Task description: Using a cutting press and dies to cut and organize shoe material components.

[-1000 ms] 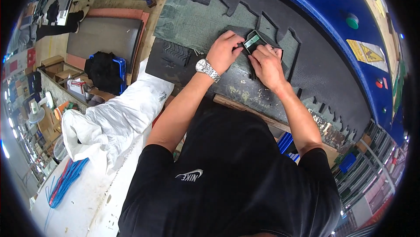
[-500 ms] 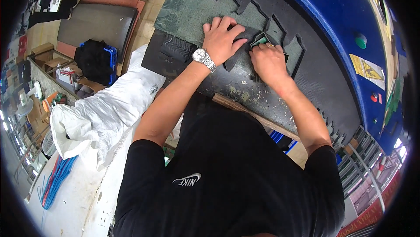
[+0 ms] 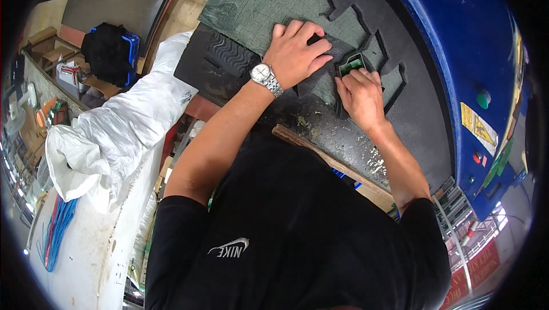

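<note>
My right hand (image 3: 362,97) grips the near edge of a cutting die (image 3: 350,65), a dark, angular frame with green inside. The die stands on a dark green-grey sheet (image 3: 240,4) beside zigzag cut-outs. My left hand (image 3: 294,51), with a metal watch at the wrist, rests on the sheet left of the die. Its fingers are bent but apart, and a small dark patch shows beneath them; whether that is a loose piece I cannot tell. Black pieces with a wavy pattern (image 3: 229,58) lie left of my left wrist.
A worn black work surface (image 3: 337,132) with a wooden front edge (image 3: 320,152) lies before me. A blue machine (image 3: 452,41) with buttons curves along the right. At left are a white sack (image 3: 131,110), blue cords (image 3: 60,233) and a blue crate (image 3: 130,52) with black material.
The view has turned slightly. My right hand has shifted toward the die's near side, so more of its green inside shows. My left hand stays on the sheet.
</note>
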{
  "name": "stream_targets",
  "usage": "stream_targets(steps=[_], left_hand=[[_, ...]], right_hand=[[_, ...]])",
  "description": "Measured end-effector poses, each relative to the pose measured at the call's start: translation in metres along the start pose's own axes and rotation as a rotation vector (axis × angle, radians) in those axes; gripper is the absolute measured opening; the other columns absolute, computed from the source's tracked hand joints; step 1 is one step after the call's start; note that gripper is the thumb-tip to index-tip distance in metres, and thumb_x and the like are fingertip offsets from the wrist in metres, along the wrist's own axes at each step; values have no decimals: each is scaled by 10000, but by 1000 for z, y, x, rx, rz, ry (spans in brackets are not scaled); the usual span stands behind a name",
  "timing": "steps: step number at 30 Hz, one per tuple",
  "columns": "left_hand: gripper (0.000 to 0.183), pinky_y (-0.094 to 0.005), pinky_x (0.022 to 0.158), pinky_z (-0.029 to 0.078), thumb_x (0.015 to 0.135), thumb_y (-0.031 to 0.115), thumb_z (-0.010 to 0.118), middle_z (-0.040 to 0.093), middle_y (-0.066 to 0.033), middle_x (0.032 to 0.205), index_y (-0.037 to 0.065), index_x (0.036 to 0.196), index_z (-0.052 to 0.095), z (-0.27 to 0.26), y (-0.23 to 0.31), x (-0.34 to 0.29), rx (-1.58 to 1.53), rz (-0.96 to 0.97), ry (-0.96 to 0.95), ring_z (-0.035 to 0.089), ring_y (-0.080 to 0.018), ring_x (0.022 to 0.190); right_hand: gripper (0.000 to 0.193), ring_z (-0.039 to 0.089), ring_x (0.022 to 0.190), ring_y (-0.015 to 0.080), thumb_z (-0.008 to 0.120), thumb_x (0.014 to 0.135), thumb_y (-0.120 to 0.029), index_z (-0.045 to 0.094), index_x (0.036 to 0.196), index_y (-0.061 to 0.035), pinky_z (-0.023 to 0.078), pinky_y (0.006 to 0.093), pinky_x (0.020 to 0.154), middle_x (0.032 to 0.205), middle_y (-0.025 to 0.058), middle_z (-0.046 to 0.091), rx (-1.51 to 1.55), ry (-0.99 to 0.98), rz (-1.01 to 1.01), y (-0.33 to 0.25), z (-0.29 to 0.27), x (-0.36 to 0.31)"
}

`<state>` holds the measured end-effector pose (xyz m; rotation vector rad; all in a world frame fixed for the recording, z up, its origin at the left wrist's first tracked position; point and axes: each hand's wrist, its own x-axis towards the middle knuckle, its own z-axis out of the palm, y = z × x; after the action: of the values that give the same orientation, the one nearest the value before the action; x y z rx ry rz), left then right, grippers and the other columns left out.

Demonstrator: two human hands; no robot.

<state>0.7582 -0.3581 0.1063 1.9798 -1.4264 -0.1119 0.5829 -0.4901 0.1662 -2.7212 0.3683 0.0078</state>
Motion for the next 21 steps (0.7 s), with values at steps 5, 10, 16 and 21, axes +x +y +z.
stream_targets(steps=[5,10,16,21], left_hand=[[203,-424,823,388,833,342,776,612,27,1104,222,982,707,12,-2,18,-30,16,50,573,-220,1019],[261,-453,846,387,853,308,776,622,-21,1146,180,1075,726,21,16,89,-22,-16,29,561,-272,1074],[327,-510,949,366,848,252,765,573,-68,1305,164,1157,707,5,39,96,-13,120,-143,506,-322,1194],[203,-521,962,346,821,211,771,538,-27,1435,194,1023,757,12,73,95,52,354,-139,468,-313,1266]], right_hand=[[220,603,737,284,747,864,-125,607,702,-74,454,420,694,743,82,586,-189,-142,-40,10,-10,11],[194,666,763,274,754,860,-148,615,745,-75,548,427,682,779,79,632,-32,60,57,51,-127,40],[82,680,792,301,740,884,-94,700,924,-34,539,392,736,847,124,672,-367,787,306,129,-326,-7],[218,699,980,369,594,917,-51,709,1102,-42,550,445,853,1044,170,715,-707,676,743,294,-426,-69]])
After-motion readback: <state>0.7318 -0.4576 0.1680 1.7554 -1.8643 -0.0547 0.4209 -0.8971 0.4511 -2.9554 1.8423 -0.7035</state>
